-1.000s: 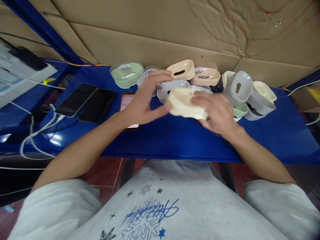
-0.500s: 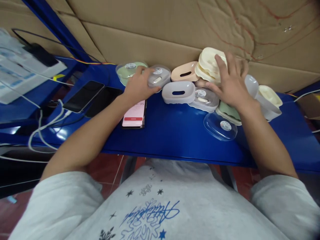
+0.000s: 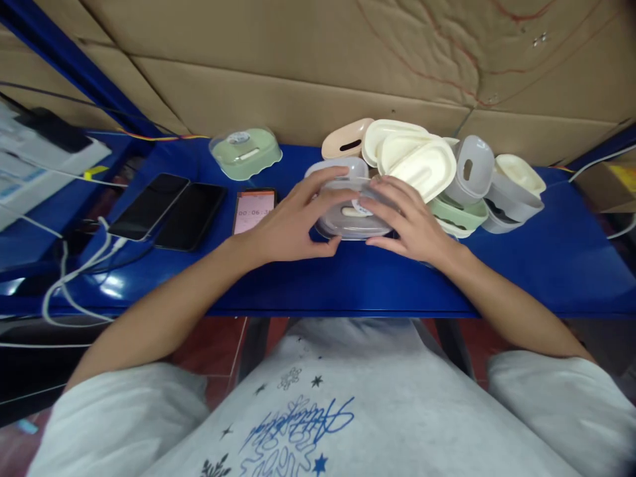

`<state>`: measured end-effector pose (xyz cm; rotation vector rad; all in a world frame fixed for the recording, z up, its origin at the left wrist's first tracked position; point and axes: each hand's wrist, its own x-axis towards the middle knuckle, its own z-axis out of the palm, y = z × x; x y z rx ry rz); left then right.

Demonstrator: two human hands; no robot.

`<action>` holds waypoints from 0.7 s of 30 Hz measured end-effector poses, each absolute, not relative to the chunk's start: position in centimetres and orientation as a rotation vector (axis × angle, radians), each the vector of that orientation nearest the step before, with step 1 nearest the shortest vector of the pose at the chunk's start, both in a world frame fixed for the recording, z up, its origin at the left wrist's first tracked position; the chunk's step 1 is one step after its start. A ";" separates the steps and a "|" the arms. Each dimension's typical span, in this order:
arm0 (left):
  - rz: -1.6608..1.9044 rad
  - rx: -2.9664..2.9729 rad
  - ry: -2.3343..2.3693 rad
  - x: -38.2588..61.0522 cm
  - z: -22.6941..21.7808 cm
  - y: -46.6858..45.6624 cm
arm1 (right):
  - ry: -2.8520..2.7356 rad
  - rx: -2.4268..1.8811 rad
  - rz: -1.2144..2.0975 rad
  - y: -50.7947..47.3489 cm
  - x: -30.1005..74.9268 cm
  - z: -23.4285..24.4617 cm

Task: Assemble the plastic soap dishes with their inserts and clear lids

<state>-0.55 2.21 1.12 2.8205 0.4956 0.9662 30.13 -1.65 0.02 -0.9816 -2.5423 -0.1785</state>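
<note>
A grey soap box with a clear lid (image 3: 354, 222) rests on the blue table (image 3: 348, 278) in front of me. My left hand (image 3: 293, 222) grips its left side, fingers curled over the lid. On its right side my right hand (image 3: 405, 222) clasps it the same way. Through the lid a small white piece shows. Just behind it lies a grey tray (image 3: 342, 169). A cream box (image 3: 415, 162) lies on the heap of boxes at the back right.
A green lidded box (image 3: 245, 152) stands at the back left. Two dark phones (image 3: 169, 209) and a lit phone (image 3: 252, 211) lie to the left, with white cables (image 3: 74, 278). Grey, green and peach boxes (image 3: 489, 189) pile up at the right. A cardboard wall (image 3: 318, 66) backs the table.
My right hand left the cream box on the heap and came back. My left hand brought the grey lidded box to the middle; both hands now grip it.
</note>
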 end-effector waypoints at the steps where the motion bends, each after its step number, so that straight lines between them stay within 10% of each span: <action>1: 0.951 2.818 0.491 -0.4 0.7 2.1 | -2.567 -0.945 -0.159 -1.4 30.2 -0.2; 21: 0.444 2.710 0.757 0.1 0.0 0.0 | -1.989 -1.041 -0.338 0.7 33.9 0.3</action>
